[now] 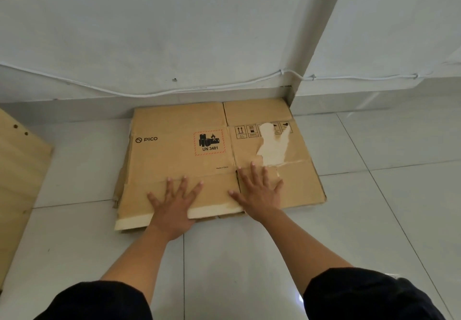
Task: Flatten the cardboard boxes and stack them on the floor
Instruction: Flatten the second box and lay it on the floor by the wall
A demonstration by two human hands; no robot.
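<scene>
At my far left a pale wooden board (17,170) with small drilled holes lies on the glossy white floor tiles (374,220). A white cable (149,93) runs low along the far white wall (174,20), clipped around the corner.

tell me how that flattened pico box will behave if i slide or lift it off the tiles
The box lies flat on glossy tiles, so it would probably slide easily. Its creases and separate flaps suggest it would sag and fold when lifted by one edge. The torn patch hints that the surface paper peels readily. The left hand and right hand press it flat.
</scene>
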